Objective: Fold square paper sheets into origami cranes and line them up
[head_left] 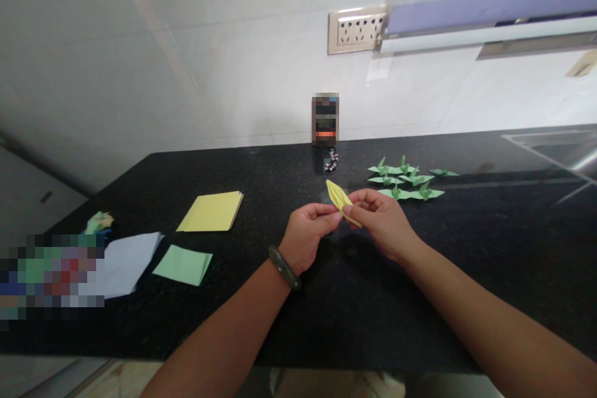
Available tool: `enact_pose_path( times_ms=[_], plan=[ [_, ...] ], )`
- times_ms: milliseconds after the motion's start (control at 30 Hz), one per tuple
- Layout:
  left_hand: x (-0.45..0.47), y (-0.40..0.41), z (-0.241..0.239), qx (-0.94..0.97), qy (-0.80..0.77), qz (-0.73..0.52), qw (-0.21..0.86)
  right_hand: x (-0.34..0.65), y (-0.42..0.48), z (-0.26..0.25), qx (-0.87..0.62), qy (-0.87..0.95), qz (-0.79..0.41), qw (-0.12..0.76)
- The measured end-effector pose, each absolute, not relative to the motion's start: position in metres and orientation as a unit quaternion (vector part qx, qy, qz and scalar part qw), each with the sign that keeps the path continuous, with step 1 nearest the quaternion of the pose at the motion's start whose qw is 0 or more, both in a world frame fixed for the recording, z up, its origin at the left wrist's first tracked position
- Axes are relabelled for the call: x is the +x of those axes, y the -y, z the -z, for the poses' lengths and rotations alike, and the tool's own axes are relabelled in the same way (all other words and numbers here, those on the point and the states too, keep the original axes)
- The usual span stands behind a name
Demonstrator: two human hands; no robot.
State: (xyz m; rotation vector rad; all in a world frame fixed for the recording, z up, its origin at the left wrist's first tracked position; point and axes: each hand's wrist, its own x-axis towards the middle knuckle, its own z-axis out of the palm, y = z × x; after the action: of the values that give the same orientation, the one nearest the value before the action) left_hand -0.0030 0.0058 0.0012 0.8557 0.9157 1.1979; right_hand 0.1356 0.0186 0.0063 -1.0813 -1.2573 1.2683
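Note:
Both my hands hold a small folded yellow paper piece [338, 198] above the black countertop [261, 298]. My left hand [308, 233], with a dark green bangle on its wrist, pinches the piece's lower left side with closed fingers. My right hand [380, 217] pinches it from the right, fingers curled over its lower edge. The pointed upper end of the paper sticks out to the upper left.
Several green folded paper cranes [405, 180] lie behind my right hand. A stack of yellow paper [211, 211], a green sheet [183, 264] and pale blue sheets [128, 261] lie to the left. A small dark box [325, 119] and a bead string [332, 160] stand by the wall. A sink [555, 146] is far right.

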Motion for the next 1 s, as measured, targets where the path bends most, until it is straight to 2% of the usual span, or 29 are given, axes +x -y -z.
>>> enact_pose_path(
  times_ms=[133, 300, 1000],
  plan=[
    [-0.003, -0.005, -0.003, 0.438, -0.435, -0.525, 0.586, 0.128, -0.014, -0.004, -0.445, 0.470, -0.575, 0.500],
    [-0.004, -0.005, -0.005, 0.487, -0.450, -0.530, 0.529, 0.131, -0.013, -0.006, -0.436, 0.514, -0.580, 0.456],
    [-0.004, -0.003, -0.006, 0.466, -0.451, -0.521, 0.555, 0.135, -0.017, -0.006, -0.432, 0.537, -0.563, 0.457]
  ],
)
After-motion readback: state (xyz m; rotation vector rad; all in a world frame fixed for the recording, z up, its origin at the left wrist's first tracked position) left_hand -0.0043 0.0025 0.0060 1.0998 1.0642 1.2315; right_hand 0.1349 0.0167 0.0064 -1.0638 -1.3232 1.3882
